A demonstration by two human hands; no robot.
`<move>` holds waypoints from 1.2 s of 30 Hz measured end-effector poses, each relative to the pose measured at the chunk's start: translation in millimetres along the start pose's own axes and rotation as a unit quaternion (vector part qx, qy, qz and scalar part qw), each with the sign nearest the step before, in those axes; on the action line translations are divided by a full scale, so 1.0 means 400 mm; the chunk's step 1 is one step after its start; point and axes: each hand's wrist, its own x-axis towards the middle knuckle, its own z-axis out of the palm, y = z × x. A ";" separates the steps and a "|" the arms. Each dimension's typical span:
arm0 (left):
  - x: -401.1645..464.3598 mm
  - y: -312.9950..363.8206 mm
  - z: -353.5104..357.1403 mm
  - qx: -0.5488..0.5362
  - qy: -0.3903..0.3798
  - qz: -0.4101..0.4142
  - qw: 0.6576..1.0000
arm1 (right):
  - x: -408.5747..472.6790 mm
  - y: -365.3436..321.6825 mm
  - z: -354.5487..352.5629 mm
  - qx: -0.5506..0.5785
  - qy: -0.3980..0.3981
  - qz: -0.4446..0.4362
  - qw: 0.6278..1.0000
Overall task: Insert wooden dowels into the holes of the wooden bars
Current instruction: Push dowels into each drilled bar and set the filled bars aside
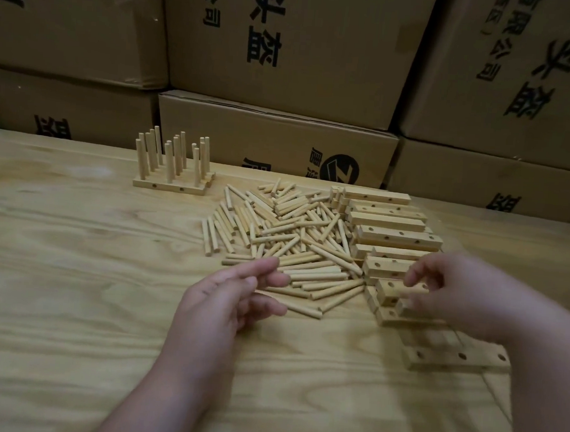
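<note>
A heap of loose wooden dowels (295, 236) lies mid-table. To its right is a pile of drilled wooden bars (393, 219). My left hand (235, 299) hovers at the heap's near edge, fingers straight and relaxed, holding nothing. My right hand (462, 293) is over the near end of the bar pile. Its fingers curl over the top of one wooden bar (392, 291) and the thumb is on that bar's near side; the hand is blurred. Another bar (452, 358) with three holes lies flat by my right wrist.
At the back left stand several bars with upright dowels (173, 165) fitted in them. Stacked cardboard boxes (287, 49) wall off the far edge of the wooden table (73, 269). Bare tabletop stretches to the left and in front.
</note>
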 end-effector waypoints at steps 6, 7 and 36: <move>-0.008 0.006 0.004 0.033 -0.033 0.006 0.999 | 0.011 0.029 0.029 -0.027 -0.020 0.032 0.999; -0.008 0.006 0.004 0.031 -0.031 0.006 0.999 | 0.014 0.029 0.033 -0.029 -0.017 0.030 0.999; 0.002 -0.005 -0.006 0.017 -0.038 0.024 0.999 | 0.027 -0.011 0.076 0.003 0.019 -0.012 1.000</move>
